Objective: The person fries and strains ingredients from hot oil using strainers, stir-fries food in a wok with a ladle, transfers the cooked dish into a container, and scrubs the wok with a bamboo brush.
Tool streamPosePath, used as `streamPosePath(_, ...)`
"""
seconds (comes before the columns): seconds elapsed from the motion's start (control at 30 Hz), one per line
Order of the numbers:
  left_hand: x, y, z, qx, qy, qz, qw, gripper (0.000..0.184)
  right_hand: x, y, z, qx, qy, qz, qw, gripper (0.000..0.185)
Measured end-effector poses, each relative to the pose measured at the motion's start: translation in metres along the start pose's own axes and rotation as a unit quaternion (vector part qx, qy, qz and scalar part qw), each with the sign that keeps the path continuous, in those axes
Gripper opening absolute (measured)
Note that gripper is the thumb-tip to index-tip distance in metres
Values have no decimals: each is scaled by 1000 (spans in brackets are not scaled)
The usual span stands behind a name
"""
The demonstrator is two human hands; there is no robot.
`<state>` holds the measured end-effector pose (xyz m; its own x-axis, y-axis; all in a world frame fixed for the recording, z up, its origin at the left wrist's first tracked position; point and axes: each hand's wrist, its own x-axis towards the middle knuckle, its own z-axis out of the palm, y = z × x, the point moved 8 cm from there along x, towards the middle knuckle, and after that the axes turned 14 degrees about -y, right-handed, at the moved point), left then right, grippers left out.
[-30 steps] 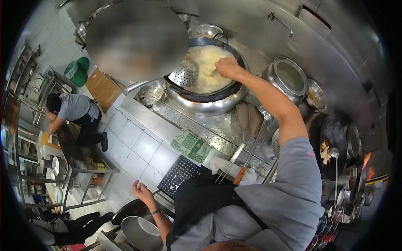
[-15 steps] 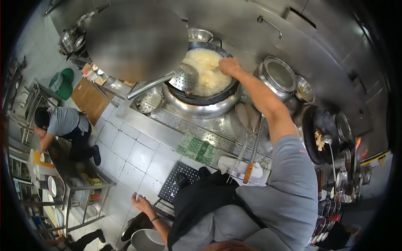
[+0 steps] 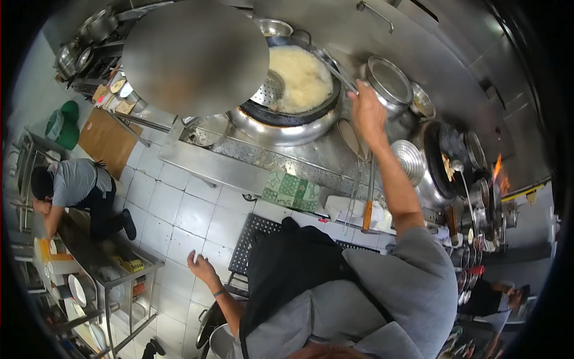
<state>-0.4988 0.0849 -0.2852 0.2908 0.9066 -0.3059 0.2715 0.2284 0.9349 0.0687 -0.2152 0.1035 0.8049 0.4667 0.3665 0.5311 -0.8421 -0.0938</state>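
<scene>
My right hand (image 3: 368, 112) is closed round the end of a long metal utensil (image 3: 338, 74), just right of a large wok (image 3: 289, 117). The utensil's far end reaches the wok's right rim. Pale, foaming liquid (image 3: 302, 75) fills the wok. At its left side is a perforated skimmer (image 3: 267, 91), partly hidden by a grey blurred oval. My left hand (image 3: 203, 268) hangs low over the tiled floor, fingers apart, holding nothing.
Right of the wok are a lidded pot (image 3: 390, 79), a perforated strainer (image 3: 406, 163) and another wok (image 3: 438, 161) near a flame (image 3: 501, 173). A co-worker (image 3: 75, 191) leans on a steel table (image 3: 89, 239) at left. Another person (image 3: 493, 299) is at lower right.
My right hand has moved right, away from over the wok, and the utensil in it now shows. My left hand remains low and open. The whole view has shifted.
</scene>
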Motion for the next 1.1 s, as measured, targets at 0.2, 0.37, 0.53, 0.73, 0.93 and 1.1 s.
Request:
streamPosePath(0.2, 42, 61, 52, -11, -92, 58, 994, 29, -76, 27, 103, 35, -100, 52, 993, 40)
streamPosePath(0.37, 47, 90, 80, -11, -152, 69, 986, 27, -78, 10, 73, 56, -10, 67, 996, 44)
streamPosePath(0.53, 38, 89, 103, -11, -188, 62, 980, 29, -81, 13, 112, 34, -82, 63, 994, 46)
streamPosePath(0.73, 18, 65, 93, -14, -189, 23, 982, 30, -103, 6, 127, 22, -137, 92, 986, 50)
streamPosePath(0.93, -11, 107, 84, -149, -258, -48, 953, 34, -171, -28, 101, 94, -129, 122, 980, 57)
streamPosePath(1.1, -91, 332, 124, -235, -505, 155, 816, 35, -273, -62, 183, 89, -264, 154, 948, 73)
